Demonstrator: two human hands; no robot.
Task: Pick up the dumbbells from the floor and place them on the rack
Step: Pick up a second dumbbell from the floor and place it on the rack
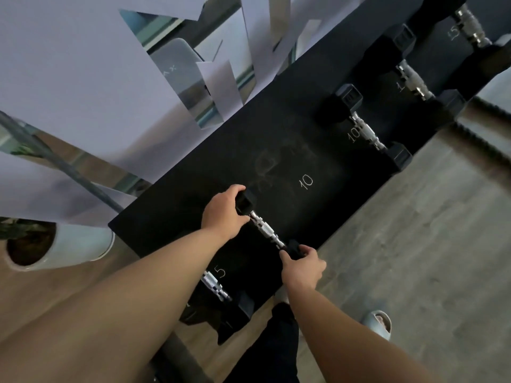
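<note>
A small black dumbbell with a chrome handle [266, 230] lies over the black rack top [276, 167], near the chalked "5" and "10" marks. My left hand [224, 212] grips its far head, and my right hand [302, 268] grips its near head. Whether the dumbbell rests on the rack or hovers just above it, I cannot tell. Another small dumbbell [215, 286] sits on the rack beside the "5", partly hidden behind my left forearm. Further along the rack lie a "10" dumbbell [366, 131] and two bigger ones [413, 80] [470, 24].
A white plant pot [63, 247] stands on the wooden floor left of the rack. A mirror wall with pale patches runs behind the rack. Grey floor lies on the right, where my slippered foot [377, 323] shows. A thick rope [484, 134] crosses the floor at far right.
</note>
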